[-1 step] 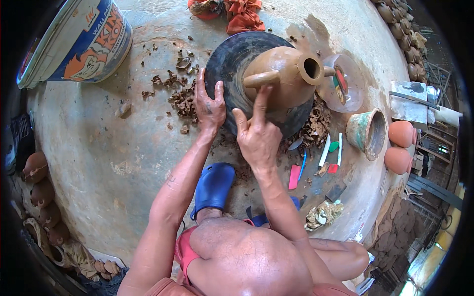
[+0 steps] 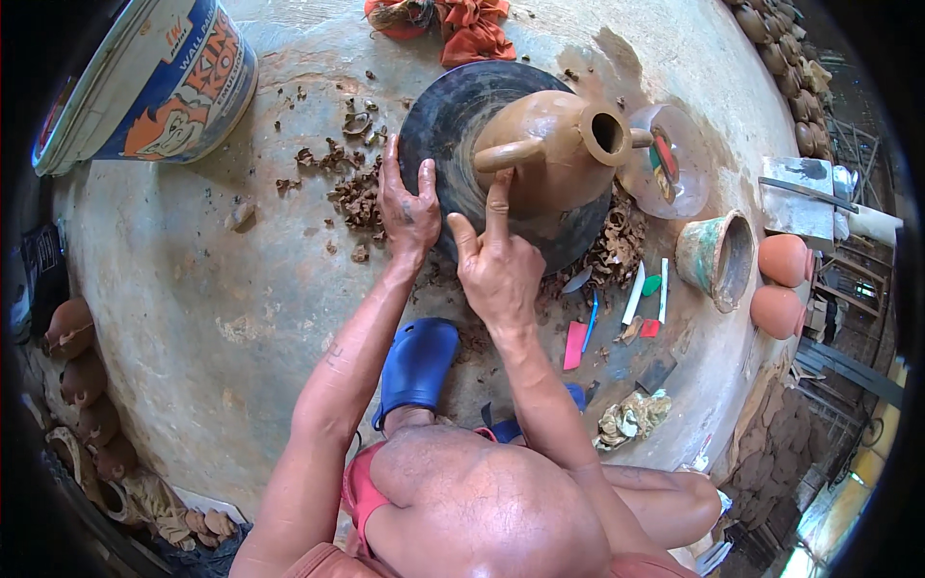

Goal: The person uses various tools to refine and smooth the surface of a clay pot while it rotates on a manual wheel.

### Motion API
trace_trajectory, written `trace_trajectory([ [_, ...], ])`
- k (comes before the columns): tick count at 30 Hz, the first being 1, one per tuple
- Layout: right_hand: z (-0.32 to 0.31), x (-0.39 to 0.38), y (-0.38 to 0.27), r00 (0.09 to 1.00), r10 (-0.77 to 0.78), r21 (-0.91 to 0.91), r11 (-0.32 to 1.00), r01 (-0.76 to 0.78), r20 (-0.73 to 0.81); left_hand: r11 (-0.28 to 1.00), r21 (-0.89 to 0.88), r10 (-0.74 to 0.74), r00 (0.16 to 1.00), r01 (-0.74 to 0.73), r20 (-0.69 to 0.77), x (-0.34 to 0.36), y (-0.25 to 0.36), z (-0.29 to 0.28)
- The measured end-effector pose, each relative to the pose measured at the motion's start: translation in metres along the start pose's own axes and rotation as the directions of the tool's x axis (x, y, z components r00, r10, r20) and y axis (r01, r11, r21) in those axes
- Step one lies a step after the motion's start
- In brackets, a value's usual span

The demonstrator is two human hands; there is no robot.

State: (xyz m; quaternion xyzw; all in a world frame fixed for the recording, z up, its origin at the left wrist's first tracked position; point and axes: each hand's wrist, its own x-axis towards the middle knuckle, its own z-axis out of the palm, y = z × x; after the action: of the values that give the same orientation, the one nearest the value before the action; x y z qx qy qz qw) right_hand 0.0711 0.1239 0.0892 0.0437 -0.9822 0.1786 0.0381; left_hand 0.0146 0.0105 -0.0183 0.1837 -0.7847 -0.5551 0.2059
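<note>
A brown clay jug (image 2: pixel 554 144) with a side handle and a round mouth stands on a dark round wheel (image 2: pixel 448 116). My left hand (image 2: pixel 407 207) lies flat with fingers spread on the wheel's left rim. My right hand (image 2: pixel 496 265) rests beside it, its index finger raised and touching the jug's lower wall. Neither hand holds anything.
Clay shavings (image 2: pixel 356 197) lie left of the wheel and more at its right. A blue and white bucket (image 2: pixel 145 82) stands far left. A small pot (image 2: pixel 718 255), coloured trimming tools (image 2: pixel 636 299), a clear bowl (image 2: pixel 665 159), an orange cloth (image 2: pixel 472 29) and a blue clog (image 2: pixel 414 366) surround the wheel.
</note>
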Motion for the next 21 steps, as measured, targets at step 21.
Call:
trace_trajectory([
  [21,0.016,-0.005,0.033,0.966,-0.119,0.259,0.949,0.179,-0.231,0.999,0.017,-0.040,0.998,0.039,0.043,-0.001,0.001,-0.001],
])
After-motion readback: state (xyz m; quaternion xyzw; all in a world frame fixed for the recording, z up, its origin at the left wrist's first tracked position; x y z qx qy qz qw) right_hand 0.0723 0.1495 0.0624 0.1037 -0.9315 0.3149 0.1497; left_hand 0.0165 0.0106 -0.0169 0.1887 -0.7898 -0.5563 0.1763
